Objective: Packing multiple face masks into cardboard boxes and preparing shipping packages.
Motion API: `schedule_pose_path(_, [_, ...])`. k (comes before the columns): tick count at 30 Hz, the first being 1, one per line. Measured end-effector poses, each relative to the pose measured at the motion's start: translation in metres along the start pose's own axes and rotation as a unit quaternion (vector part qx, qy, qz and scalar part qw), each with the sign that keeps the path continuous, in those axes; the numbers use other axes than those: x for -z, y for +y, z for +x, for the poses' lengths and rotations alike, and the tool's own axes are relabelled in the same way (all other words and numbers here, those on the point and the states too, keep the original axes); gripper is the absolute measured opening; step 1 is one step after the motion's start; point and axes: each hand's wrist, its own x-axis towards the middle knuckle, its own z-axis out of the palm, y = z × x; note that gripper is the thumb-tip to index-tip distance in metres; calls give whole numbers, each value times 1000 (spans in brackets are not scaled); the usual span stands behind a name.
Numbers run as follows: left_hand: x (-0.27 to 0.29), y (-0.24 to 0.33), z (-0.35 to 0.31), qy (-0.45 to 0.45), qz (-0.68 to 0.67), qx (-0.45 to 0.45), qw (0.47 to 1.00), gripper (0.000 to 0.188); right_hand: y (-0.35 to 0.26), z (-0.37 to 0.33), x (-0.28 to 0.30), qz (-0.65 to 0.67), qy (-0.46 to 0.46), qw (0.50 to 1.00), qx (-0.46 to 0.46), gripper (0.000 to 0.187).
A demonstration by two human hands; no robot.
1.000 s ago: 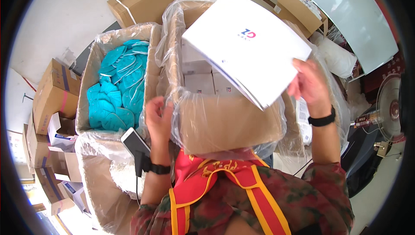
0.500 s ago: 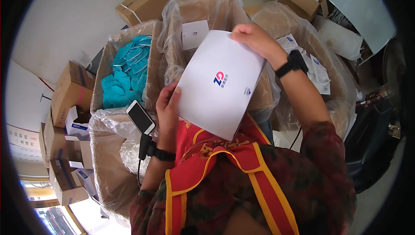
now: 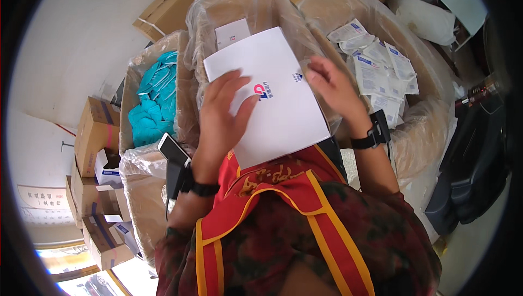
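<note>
White carton [image 3: 280, 124] looks light, stiff, best held by opposite edges; left hand [image 3: 226, 102] spreads over it, right hand [image 3: 331, 86] loosely parted beside it.

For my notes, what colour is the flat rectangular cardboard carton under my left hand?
The carton is white, best in head view.

Smooth paperboard box [image 3: 284, 113], glossy plastic liner [image 3: 426, 115]
</note>
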Motion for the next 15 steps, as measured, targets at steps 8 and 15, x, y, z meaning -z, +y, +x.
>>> schedule_pose_path(8, [-72,-14,39,-150,91,-117,978,37,-19,-3,1,-79,-81,992,-52,45])
schedule_pose_path(15, [-81,-12,42,-168,125,-99,973,36,-23,12,0,-191,-44,981,-2,33])
